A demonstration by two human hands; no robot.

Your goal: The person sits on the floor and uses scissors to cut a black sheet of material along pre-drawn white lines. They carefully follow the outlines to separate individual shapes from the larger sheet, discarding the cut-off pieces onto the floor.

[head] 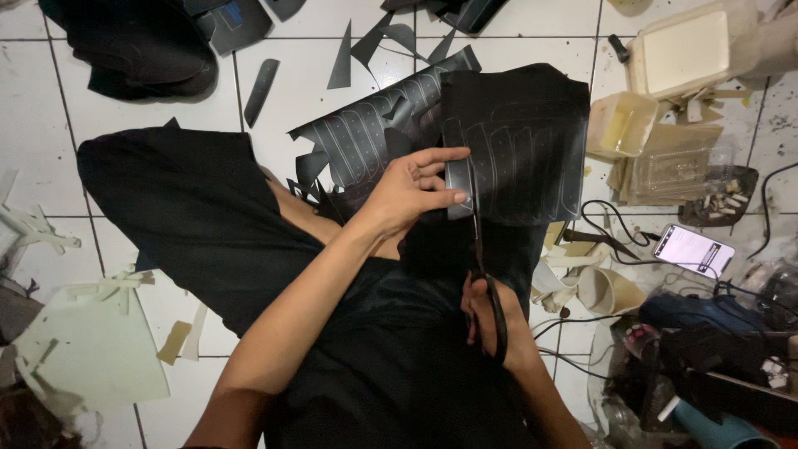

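My left hand [411, 189] pinches the near edge of a black sheet [524, 137] marked with pale traced outlines, holding a partly cut strip of it. My right hand [490, 320] grips black scissors [480, 249] whose blades point up into the sheet just right of my left fingers. A second black sheet [366, 137] with traced outlines and cut gaps lies behind my left hand. My legs in black shorts fill the middle below both hands.
Black offcuts [341, 62] lie on the white tiled floor at the top. Cream scraps [83, 349] sit at the left. At the right are a cream container [682, 54], a lit phone [694, 249], cables, a cup [611, 291] and dark clutter.
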